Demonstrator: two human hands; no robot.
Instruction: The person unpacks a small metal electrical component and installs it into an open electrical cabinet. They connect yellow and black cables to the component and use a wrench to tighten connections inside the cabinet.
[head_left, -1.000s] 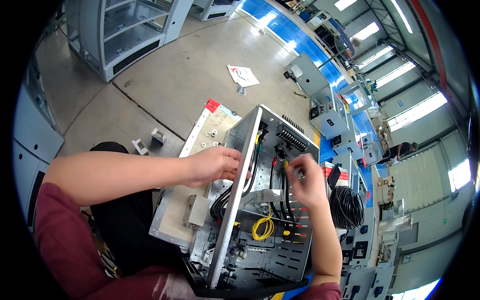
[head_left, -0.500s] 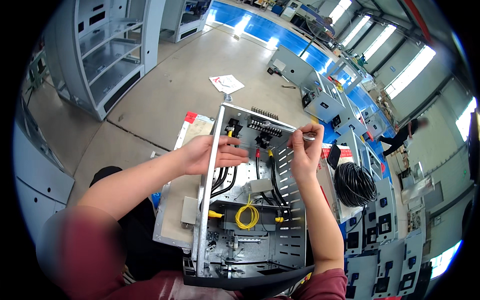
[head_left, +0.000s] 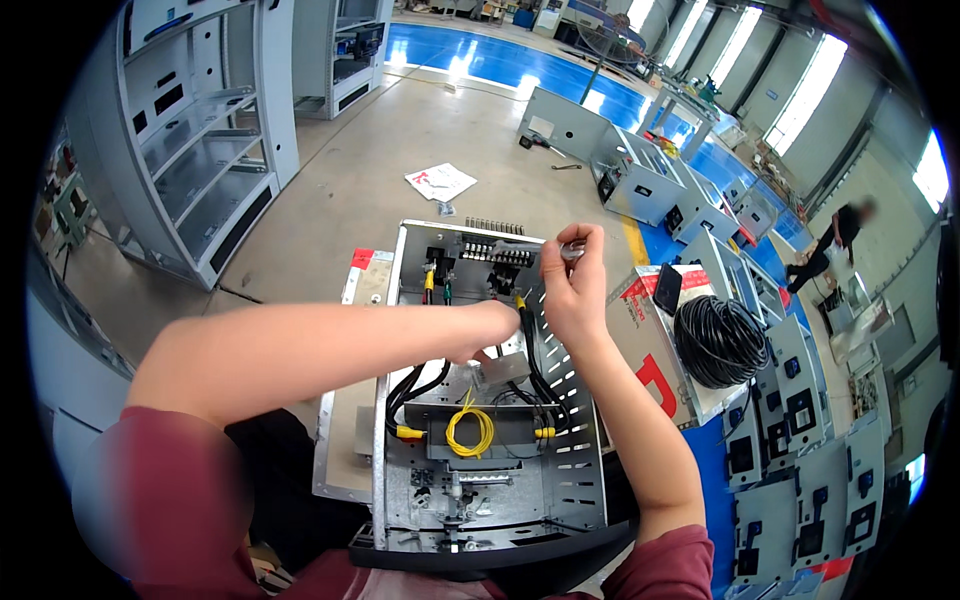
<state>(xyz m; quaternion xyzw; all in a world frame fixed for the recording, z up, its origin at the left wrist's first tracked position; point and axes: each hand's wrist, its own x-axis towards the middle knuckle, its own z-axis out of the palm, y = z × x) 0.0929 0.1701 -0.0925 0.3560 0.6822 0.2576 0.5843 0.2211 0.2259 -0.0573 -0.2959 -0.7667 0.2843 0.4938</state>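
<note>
An open metal electrical enclosure (head_left: 380, 480) lies in front of me. My right hand (head_left: 577, 290) is closed around the end of a shiny metal wrench (head_left: 520, 246), which lies across the far end by a row of black terminals (head_left: 487, 250). My left hand (head_left: 490, 328) reaches into the enclosure near the right-hand black cable (head_left: 530, 345); its fingers are mostly hidden. Below it sits a small grey box (head_left: 503, 370). A coil of yellow wire (head_left: 468, 432) rests nearer me. More black cables (head_left: 405, 390) run along the left wall.
To the right, a carton (head_left: 640, 325) carries a phone (head_left: 667, 288) and a coil of black cable (head_left: 715, 340). Tall grey cabinets (head_left: 275, 90) stand at the left. Papers (head_left: 440, 182) lie on the floor ahead. Several metal enclosures (head_left: 645, 190) and a person (head_left: 835, 240) are farther right.
My left hand has moved right and deeper into the enclosure, its fingers no longer spread in view. My right hand still holds the wrench. The whole view has shifted a little.
</note>
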